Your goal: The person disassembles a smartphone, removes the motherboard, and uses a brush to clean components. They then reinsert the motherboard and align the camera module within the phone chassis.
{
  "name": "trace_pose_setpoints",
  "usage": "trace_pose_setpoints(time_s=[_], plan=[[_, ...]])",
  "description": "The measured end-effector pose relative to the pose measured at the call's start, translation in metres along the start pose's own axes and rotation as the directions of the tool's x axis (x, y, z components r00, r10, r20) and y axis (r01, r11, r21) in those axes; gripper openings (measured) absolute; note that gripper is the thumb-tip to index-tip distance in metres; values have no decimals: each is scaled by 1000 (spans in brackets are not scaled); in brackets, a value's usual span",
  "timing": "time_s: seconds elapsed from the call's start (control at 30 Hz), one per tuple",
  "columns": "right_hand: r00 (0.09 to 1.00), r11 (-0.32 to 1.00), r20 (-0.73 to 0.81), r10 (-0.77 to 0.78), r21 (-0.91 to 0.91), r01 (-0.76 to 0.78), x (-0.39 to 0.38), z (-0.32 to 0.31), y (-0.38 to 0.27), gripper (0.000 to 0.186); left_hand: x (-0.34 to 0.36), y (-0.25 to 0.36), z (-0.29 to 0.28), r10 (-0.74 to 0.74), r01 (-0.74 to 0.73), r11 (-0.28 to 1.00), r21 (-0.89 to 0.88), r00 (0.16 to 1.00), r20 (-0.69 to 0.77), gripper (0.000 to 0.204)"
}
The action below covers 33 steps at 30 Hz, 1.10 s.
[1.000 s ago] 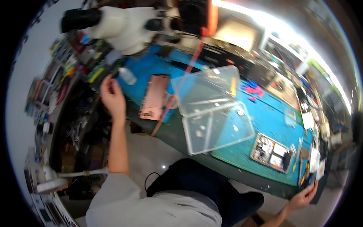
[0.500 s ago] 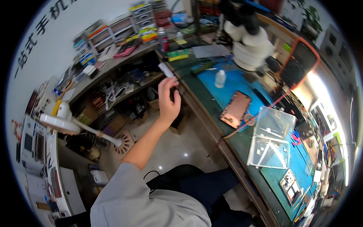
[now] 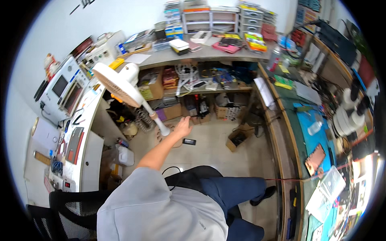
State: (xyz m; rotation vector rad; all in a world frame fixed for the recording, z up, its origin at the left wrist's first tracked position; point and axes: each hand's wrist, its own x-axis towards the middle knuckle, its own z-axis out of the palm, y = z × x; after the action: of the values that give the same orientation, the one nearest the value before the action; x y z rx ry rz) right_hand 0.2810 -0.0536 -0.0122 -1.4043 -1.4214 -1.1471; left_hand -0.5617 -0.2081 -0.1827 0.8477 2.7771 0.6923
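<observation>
My left hand reaches out over the floor at the middle, its bare forearm coming from a grey short sleeve. The fingers are loosely curled and apart from the thumb, and I see nothing held in them. Just below the hand, a small flat black rectangular object lies on the tiled floor. Close to the hand's left stands a white pedestal fan, its pole and round slotted base partly behind my forearm. My right hand does not show.
A green-topped workbench runs along the right, with a blue mat, a clear bottle, a copper-coloured plate and a microscope. An open cardboard box sits on the floor. Shelves stand behind; a mesh chair is at lower left.
My view has swung left, away from the right bench toward the fan and back shelves. My left hand has moved from beside the bench edge to over the floor near the fan.
</observation>
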Motion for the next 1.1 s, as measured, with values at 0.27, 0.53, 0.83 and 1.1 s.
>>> trace_pose_setpoints(time_s=[0.27, 0.53, 0.83, 1.1], plan=[[690, 705, 544, -477, 706, -70, -135, 40, -234, 40, -38, -173, -4, -476, 453, 877, -158, 862, -174, 47], [206, 692, 754, -624, 656, -303, -221, 64, -285, 48, -41, -328, -149, -701, 543, 707, -453, 455, -549, 64], [316, 715, 715, -624, 685, -137, -254, 63, -296, 68, 13, -492, -284, -705, -527, 43, -849, 586, -399, 53], [294, 726, 736, -610, 668, -165, -222, 23, -300, 36, -52, -335, -208, -648, 157, 756, -635, 40, -761, 39]])
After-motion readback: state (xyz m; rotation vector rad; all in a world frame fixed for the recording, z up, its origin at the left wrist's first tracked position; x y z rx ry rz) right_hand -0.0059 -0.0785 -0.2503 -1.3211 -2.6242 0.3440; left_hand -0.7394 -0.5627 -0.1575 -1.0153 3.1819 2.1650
